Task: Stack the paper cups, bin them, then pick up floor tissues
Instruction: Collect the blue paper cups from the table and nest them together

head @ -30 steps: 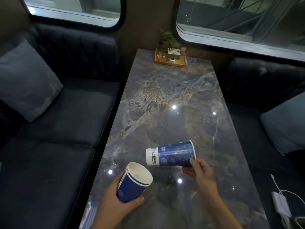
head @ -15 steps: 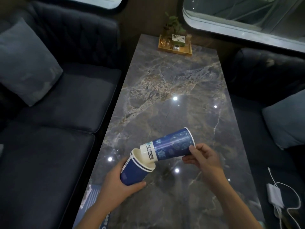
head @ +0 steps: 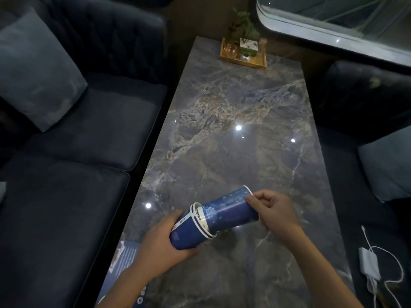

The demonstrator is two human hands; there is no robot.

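Between left hand, right hand, paper cups

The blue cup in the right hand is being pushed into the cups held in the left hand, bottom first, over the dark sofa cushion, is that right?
Not the sofa. The head view shows the blue cup in the right hand entering the nested cups in the left hand over the marble table.

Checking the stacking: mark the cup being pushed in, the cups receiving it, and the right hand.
Inserted cup [head: 229, 213], head view, its blue side wall.
Receiving cups [head: 185, 237], head view, outer blue wall.
Right hand [head: 274, 211], head view, its back.
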